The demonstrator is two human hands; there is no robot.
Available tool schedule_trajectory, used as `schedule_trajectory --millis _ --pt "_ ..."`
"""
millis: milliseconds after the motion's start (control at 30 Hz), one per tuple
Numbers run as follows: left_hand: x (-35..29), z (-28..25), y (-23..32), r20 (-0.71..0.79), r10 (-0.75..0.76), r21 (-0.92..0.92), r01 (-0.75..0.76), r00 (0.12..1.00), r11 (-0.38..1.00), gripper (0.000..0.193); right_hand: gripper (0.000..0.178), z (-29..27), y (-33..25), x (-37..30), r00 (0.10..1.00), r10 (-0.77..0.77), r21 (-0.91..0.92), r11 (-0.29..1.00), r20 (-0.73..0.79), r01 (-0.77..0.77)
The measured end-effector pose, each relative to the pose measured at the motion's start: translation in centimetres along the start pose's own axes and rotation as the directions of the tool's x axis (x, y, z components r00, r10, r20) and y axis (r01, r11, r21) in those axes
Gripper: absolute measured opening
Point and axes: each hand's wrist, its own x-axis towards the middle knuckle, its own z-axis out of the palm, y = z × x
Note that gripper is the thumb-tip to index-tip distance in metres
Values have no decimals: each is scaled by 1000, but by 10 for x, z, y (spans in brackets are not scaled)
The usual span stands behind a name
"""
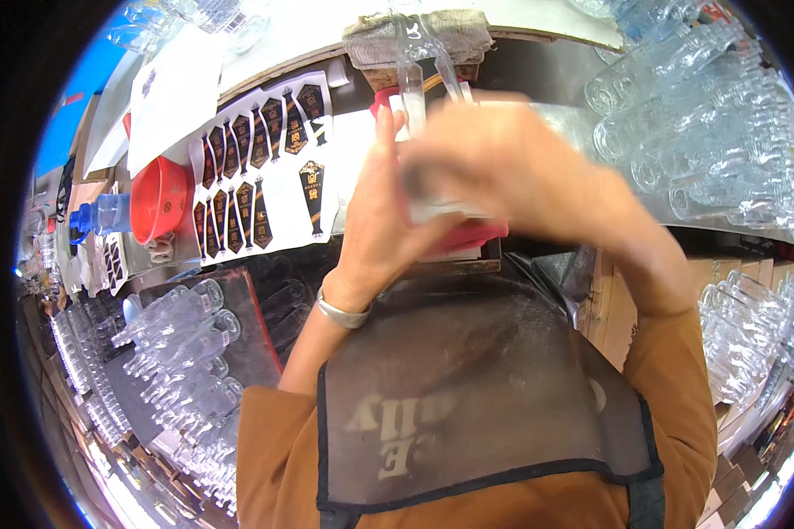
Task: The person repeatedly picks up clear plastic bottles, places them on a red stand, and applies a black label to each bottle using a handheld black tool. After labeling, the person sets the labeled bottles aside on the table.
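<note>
A clear glass bottle point(412, 75) lies in front of me, its narrow end pointing away over a cloth-wrapped block point(370, 44). My left hand point(375, 198), with a silver bangle at the wrist, is curled against the near left part of the bottle. Over the bottle's near end is my right hand point(520, 163), smeared by motion, so its fingers cannot be read. A small dark patch shows between the hands; what it is I cannot make out. Red cloth point(468, 236) lies beneath them. White sheets of black tie-shaped decals point(260, 132) lie left of my left hand.
A red bowl point(161, 201) stands left of the decals, beside a blue-capped container point(106, 214). Many clear glass bottles lie stacked at the upper right point(679, 123). More glassware stands at the lower left point(185, 353) and lower right point(741, 335). A brown apron point(468, 397) covers my front.
</note>
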Motion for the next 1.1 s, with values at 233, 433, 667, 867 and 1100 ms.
schedule_trajectory --millis 233,433,667,867,1100 --pt "2 -2 -8 -20 68 -28 -68 997 997 124 34 5 12 -14 981 -77 -22 997 -175 75" --pt "1 -3 -9 18 21 -135 -19 1000 991 119 32 -10 31 -16 924 83 119 992 -374 -41" --pt "-2 -6 -20 19 23 -127 -20 1000 992 122 29 17 -17 -65 975 170 347 931 -145 -111" --pt "3 -3 -18 -9 56 -122 -56 998 991 117 27 -9 38 -7 894 255 -4 961 -369 -276" --pt "1 -5 -12 -70 59 -131 -68 996 989 113 22 -24 42 38 929 283 -86 947 -238 -311"
